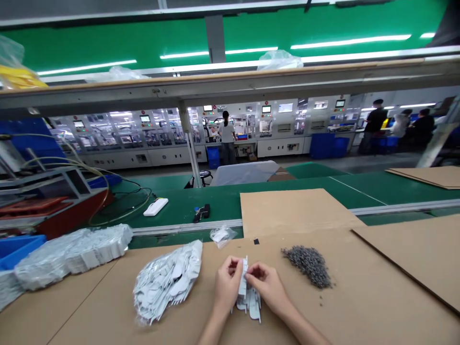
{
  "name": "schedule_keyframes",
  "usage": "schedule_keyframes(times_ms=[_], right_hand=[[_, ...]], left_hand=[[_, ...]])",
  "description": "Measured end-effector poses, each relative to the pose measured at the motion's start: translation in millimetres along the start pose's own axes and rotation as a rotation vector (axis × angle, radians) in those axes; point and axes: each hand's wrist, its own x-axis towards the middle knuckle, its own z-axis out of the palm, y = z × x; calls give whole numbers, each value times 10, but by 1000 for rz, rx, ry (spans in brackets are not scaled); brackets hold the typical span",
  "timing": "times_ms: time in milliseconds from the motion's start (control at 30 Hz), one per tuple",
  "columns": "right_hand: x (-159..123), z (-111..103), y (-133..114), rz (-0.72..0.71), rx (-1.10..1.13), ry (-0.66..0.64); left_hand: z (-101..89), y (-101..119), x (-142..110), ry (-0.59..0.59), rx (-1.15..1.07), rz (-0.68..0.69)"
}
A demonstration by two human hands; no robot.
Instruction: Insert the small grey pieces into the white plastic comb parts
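Note:
My left hand [227,283] and my right hand [269,286] meet over the cardboard sheet [359,306] at the bottom centre. Both pinch the same flat white plastic piece [243,280], held upright between them. More white pieces [251,304] lie loose just beneath my hands. A clear bag of the same white pieces [167,282] rests to the left of my left hand. To the right of my right hand is a heap of small grey parts [309,265].
A long bag of white parts [72,254] lies at the left by a blue bin [14,247]. A small plastic bag [222,235], a white box [155,206] and a black item [201,213] sit on the green conveyor. People stand at machines beyond.

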Motion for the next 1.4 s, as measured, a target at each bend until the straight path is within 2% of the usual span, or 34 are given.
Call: schedule_keyframes(times_ms=[233, 367, 500, 700, 800, 967, 1033, 1133, 1233, 1300, 1400], right_hand=[[47, -56, 10, 75, 153, 48], [5, -54, 3, 135, 189, -59], [-44, -18, 7, 124, 192, -128], [-33, -45, 45, 164, 249, -103], [-43, -80, 43, 254, 346, -123], [-67, -140, -3, 462, 451, -306], [-48, -192, -18, 469, 388, -322], [3, -305, -10, 430, 163, -169], [28, -396, 38, 425, -17, -48], [17, -404, 82, 444, -38, -58], [-15, -345, 146, 460, -33, -90]], left_hand=[[14, -25, 5, -38, -26, -17], [-26, 4, 2, 13, -30, -43], [-52, 26, 2, 47, -11, -22], [-25, -9, -7, -47, -21, -35], [-7, -36, -34, -60, -16, -37], [9, -23, -82, -43, 2, -42], [-2, -19, -77, -42, 58, -42], [-51, -29, -44, -58, 270, -22], [-114, -42, -32, 5, 610, 38], [-126, -33, -58, 45, 792, -1], [-58, 19, -129, -42, 851, -127]])
